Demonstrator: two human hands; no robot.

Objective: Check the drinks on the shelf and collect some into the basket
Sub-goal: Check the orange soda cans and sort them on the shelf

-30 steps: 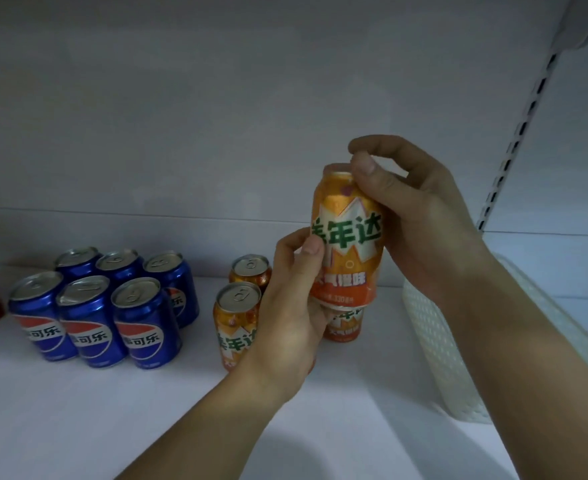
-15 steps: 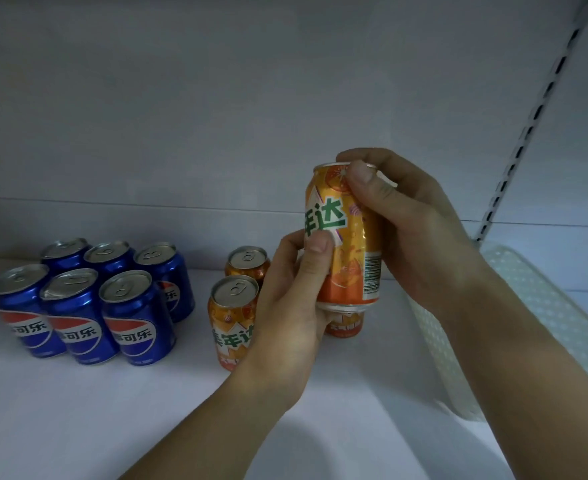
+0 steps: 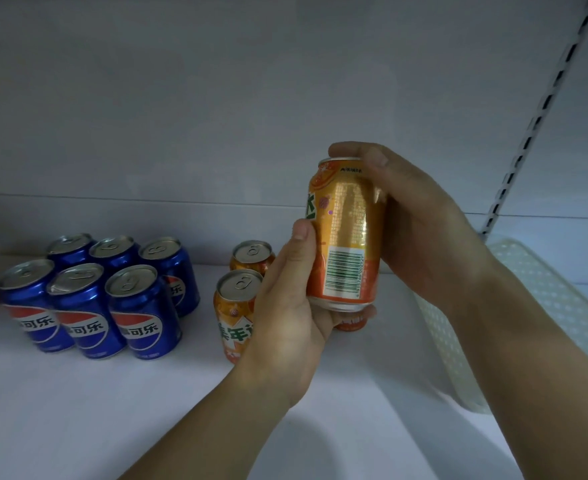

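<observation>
Above shelf [image 3: 78,410], hands hold orange can [image 3: 346,233] upright.

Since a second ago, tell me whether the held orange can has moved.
Yes. The held orange can has turned in the hands: its logo swung off to the left and the barcode now faces the camera, while the blue cans stay put.

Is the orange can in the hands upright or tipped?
Nearly upright: the orange can has its top rim up under the right hand and its base down in the left hand.
</observation>
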